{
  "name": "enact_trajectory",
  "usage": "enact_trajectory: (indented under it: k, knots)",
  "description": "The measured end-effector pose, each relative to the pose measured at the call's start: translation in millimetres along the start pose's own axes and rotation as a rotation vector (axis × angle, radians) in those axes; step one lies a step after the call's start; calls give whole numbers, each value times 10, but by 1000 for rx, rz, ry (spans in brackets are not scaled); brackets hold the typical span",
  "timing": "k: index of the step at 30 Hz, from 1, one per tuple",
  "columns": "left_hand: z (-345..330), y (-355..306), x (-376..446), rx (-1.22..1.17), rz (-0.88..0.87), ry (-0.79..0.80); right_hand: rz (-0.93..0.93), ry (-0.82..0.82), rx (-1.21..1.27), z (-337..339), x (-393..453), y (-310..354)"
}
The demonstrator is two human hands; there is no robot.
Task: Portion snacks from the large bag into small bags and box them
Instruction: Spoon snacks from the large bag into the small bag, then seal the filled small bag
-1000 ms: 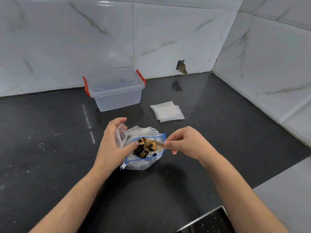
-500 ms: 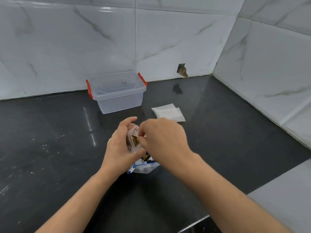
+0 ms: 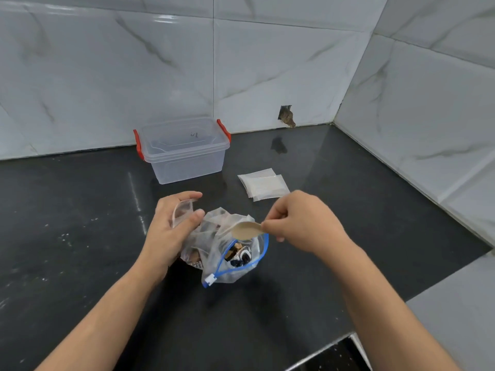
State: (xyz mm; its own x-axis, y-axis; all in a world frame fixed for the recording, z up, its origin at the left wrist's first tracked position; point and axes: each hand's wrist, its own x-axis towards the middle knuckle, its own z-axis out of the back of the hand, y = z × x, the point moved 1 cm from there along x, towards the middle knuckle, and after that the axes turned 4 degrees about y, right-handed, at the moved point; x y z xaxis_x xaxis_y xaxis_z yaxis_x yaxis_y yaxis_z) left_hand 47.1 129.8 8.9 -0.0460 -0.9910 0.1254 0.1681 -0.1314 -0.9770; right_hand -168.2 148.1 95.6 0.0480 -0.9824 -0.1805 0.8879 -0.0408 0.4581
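Snacks, brown and dark pieces (image 3: 238, 254), sit inside the large clear zip bag with a blue seal (image 3: 230, 253) on the glossy black stone counter (image 3: 80, 236), its mouth gaping upward so a scoop can reach in; the left hand (image 3: 171, 231) grips a small clear plastic bag (image 3: 183, 212) beside it, apparently keeping the mouth open to receive a portion, while the right hand (image 3: 302, 223) pinches a pale wooden spoon (image 3: 246, 230) above the opening; behind stand a lidded clear box with red clips (image 3: 183, 149), flat spare bags (image 3: 263, 184) and grey-veined marble wall tiles (image 3: 134, 62)
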Motion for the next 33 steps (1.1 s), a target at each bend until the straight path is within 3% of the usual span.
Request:
enact_trajectory:
  k: [11, 15, 21, 25, 26, 29, 31, 33]
  knots:
    - [101, -210, 216, -428, 194, -177, -133, 35, 11, 10, -200, -129]
    - [38, -270, 238, -513, 251, -154, -213, 49, -112, -42, -282, -146]
    - [-124, -359, 268, -561, 172, -85, -44, -94, -156, -638, -106, -87]
    - [-202, -434, 281, -578, 83, 65, 26, -358, -480, -706, -183, -127]
    - [-214, -452, 294, -575, 71, 94, 33, -399, -461, -622, -202, -130]
    - [-268, -516, 333, -569, 53, 157, 111, -361, 3, -248, -177, -95]
    - [-363, -601, 328, -558, 36, 217, 153, -259, 453, -46, -90, -36]
    - [-475, -675, 317, -563, 52, 259, 207, -170, 715, 60, 27, -9]
